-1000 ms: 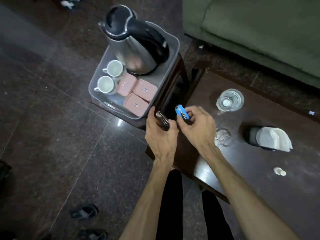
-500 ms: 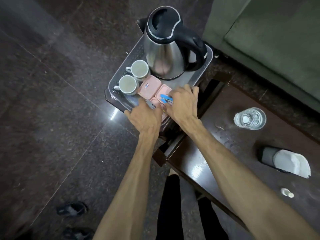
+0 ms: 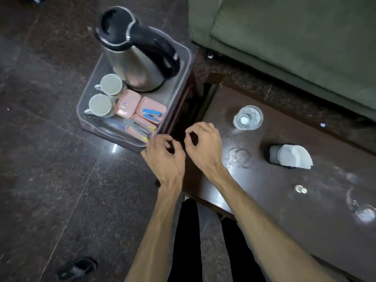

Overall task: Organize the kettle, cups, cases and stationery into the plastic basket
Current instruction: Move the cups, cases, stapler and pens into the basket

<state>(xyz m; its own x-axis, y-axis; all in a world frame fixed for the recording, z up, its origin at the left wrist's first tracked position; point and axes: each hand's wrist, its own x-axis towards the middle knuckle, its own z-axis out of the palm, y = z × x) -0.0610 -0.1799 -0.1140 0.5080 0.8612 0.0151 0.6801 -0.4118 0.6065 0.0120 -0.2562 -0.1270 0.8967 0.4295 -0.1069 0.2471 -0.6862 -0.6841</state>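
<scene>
The clear plastic basket [image 3: 184, 64] sits on a small dark stand at upper left. In it stand a steel kettle [image 3: 134, 58] with a black lid and handle, two white cups [image 3: 110, 84] [image 3: 99, 104] and three pink cases [image 3: 127, 102]. A blue stapler [image 3: 151, 114] lies on one pink case. A grey stapler [image 3: 136, 127] lies on the nearest pink case. My left hand [image 3: 164, 157] and my right hand [image 3: 203, 147] hover just in front of the basket's near corner. Both hold nothing, with fingers loosely curled.
A dark wooden table [image 3: 284, 200] stretches to the right with a clear glass [image 3: 247, 117], a black holder with white paper [image 3: 289, 156] and a small white cap [image 3: 300, 189]. A green sofa [image 3: 295, 37] lies beyond. A sandal [image 3: 77, 267] lies on the dark floor.
Both hands set the two staplers on the pink cases in the basket, let go and pulled back toward me, empty.
</scene>
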